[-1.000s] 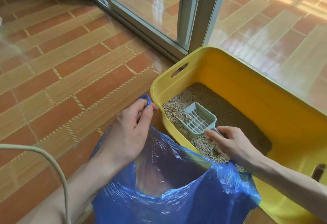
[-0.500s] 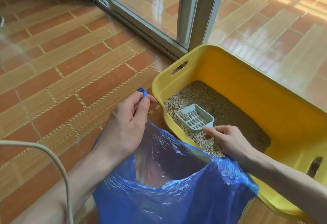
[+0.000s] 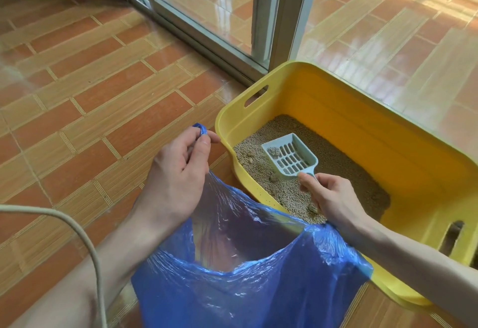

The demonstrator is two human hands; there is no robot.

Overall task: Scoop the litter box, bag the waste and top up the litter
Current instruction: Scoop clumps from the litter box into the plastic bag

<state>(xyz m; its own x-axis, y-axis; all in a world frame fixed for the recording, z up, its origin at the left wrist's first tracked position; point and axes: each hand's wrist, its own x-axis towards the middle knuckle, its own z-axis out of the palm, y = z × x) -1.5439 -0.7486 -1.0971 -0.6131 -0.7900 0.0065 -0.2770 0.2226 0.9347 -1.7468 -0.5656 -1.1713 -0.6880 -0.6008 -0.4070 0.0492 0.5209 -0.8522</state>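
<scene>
A yellow litter box (image 3: pixel 362 110) stands on the tiled floor at the right, with tan litter (image 3: pixel 333 151) in its bottom. My right hand (image 3: pixel 333 195) grips the handle of a pale blue slotted scoop (image 3: pixel 291 157), held just above the litter near the box's left wall. A small grey clump lies in the scoop's front corner. A blue plastic bag (image 3: pixel 258 289) hangs open beside the box. My left hand (image 3: pixel 178 172) pinches the bag's handle and holds its mouth up.
A sliding glass door with a grey frame (image 3: pixel 263 12) runs behind the box. A beige cord (image 3: pixel 85 245) curves across the lower left. Orange and tan floor tiles (image 3: pixel 90 89) stretch to the left.
The scoop has moved left and toward the box's near wall and now carries a small clump. My left hand keeps holding the bag handle in about the same place.
</scene>
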